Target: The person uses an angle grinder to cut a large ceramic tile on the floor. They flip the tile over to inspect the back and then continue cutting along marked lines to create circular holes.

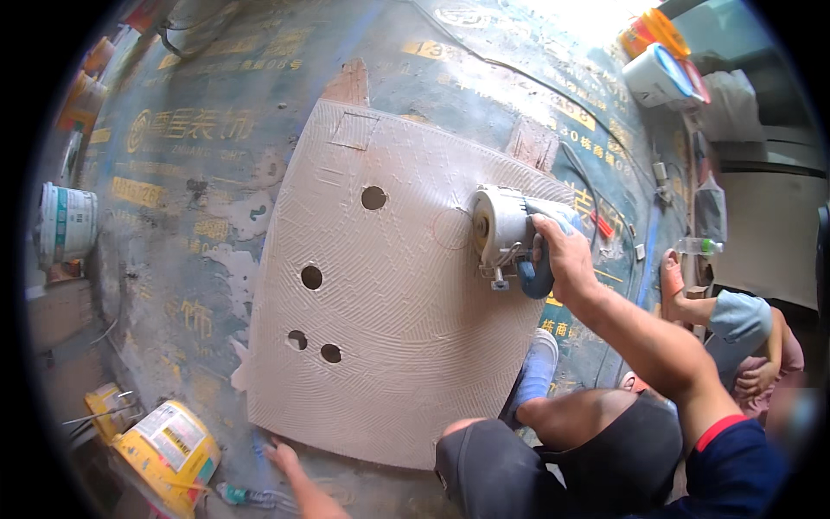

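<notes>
- The floor (186, 277), under a printed green cover, carries everything; the large tile (415, 381) lies flat above it, ridged side up, its longer axis appearing to run away from the person, tilted a little to the right.
- The power cutter (503, 227) sits on the right half of the tile, near that edge, its round guard facing left and its blue handle toward the person; the blade is hidden from view.
- The right hand (564, 264) is the nearer one to the cutter, which lies directly to its left; its fingers are wrapped around the handle, clamped on it.
- The left hand (284, 460) is down by the tile's near left corner, well apart from the cutter; whether its fingers are together or spread, or touch the tile's edge, I cannot tell.
- Four round holes (373, 198) pierce the tile's left half, the nearest two side by side.
- A faint reddish circle (450, 230) marks the surface just left of the guard.
</notes>
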Demonstrator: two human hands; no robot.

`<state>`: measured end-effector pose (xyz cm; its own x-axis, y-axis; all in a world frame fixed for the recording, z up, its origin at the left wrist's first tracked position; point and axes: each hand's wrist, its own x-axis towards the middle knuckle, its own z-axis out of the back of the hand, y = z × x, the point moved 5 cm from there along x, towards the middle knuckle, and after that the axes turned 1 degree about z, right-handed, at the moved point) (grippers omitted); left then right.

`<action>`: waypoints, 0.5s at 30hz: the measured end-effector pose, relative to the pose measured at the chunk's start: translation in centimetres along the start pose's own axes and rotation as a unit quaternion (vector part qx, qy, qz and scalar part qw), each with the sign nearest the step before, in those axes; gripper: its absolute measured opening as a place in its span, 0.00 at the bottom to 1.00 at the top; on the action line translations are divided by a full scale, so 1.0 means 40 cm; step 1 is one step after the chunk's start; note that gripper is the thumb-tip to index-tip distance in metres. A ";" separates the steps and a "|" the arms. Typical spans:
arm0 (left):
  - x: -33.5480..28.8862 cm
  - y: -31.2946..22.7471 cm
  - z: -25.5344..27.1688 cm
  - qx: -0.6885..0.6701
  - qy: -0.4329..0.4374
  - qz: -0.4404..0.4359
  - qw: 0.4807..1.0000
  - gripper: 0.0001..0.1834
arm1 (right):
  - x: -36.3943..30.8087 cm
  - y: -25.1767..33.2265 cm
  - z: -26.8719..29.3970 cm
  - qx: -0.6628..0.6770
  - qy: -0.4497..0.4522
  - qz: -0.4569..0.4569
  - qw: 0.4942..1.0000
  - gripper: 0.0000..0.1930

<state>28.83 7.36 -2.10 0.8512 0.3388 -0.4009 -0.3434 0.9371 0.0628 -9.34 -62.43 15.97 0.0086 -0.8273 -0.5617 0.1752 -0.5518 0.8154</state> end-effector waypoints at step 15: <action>-0.982 -0.840 1.041 -0.118 0.136 -0.372 0.910 0.15 | -0.045 0.038 0.047 0.027 -0.053 -0.035 0.998 0.11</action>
<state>23.45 -33.93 49.61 0.7636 -0.4470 -0.4661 0.1857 0.8432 -0.5045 -10.93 -61.99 18.47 -0.1065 -0.7921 -0.6011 0.1185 -0.6103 0.7832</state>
